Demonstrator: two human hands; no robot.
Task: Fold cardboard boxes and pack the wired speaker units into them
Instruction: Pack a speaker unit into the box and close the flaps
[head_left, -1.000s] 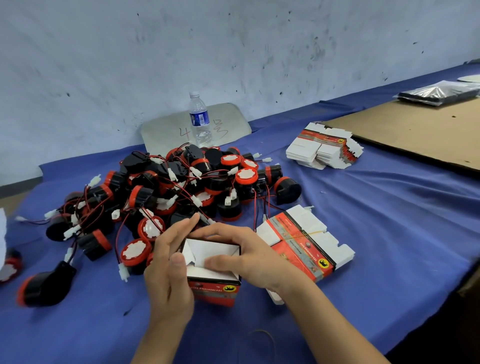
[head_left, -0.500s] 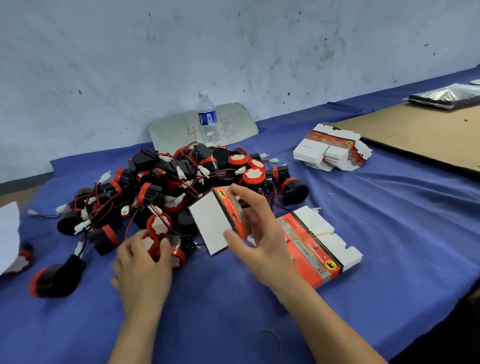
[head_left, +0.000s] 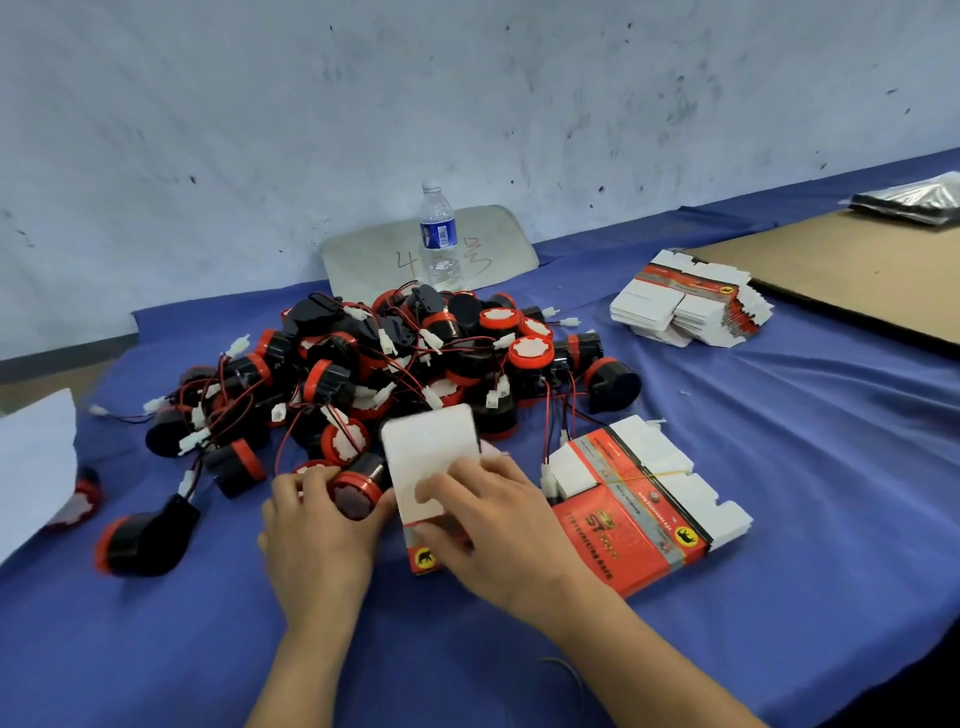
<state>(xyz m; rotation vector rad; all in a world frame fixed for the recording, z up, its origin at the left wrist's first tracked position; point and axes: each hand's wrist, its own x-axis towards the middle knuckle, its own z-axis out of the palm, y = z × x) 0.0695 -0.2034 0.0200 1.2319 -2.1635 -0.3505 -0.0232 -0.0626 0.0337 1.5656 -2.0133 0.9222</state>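
A folded red-and-white cardboard box (head_left: 431, 465) lies on the blue cloth, and my right hand (head_left: 493, 525) holds it with fingers curled over its white side. Just left of it my left hand (head_left: 317, 525) grips a black speaker unit with a red rim (head_left: 358, 493) at the front edge of the heap. The heap of black-and-red wired speaker units (head_left: 395, 374) fills the middle of the table, with red wires and white plugs tangled through it. A rubber-banded bundle of flat boxes (head_left: 639, 504) sits right of my right hand.
A second stack of flat boxes (head_left: 685, 306) lies at the back right beside a brown cardboard sheet (head_left: 852, 275). A water bottle (head_left: 439, 236) stands against the wall behind the heap. One loose speaker unit (head_left: 140, 540) lies front left, near white paper (head_left: 31, 462).
My right hand brought the box down from over the heap onto the cloth near me. My left hand closed round a speaker unit at the heap's front edge.
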